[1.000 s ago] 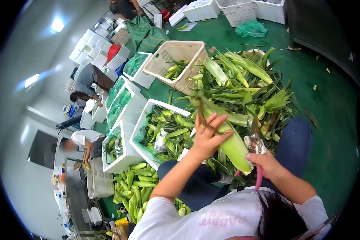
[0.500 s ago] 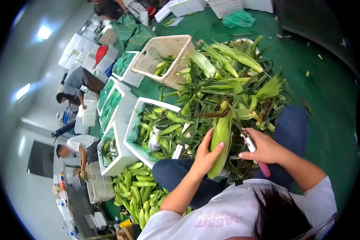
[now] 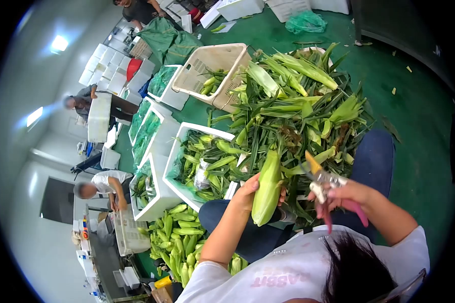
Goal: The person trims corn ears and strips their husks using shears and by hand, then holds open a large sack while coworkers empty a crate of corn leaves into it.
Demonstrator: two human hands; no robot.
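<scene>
The left grip (image 3: 249,191) grasps a green corn ear (image 3: 267,189), thumb at its 9 o'clock side and fingertips showing at 3; the ear stands nearly upright between them, tapered tip toward 12, broad end toward 6. At 3 o'clock from the ear, just apart from it, the right grip (image 3: 350,194) is wrapped around pink-handled shears (image 3: 324,183), blades pointing to 11. From the left grip, a heap of leafy husks (image 3: 303,108) spreads at 1 o'clock, a beige crate (image 3: 232,88) stands at 11, a filled white box (image 3: 207,131) at 10, and piled ears (image 3: 179,237) at 8.
</scene>
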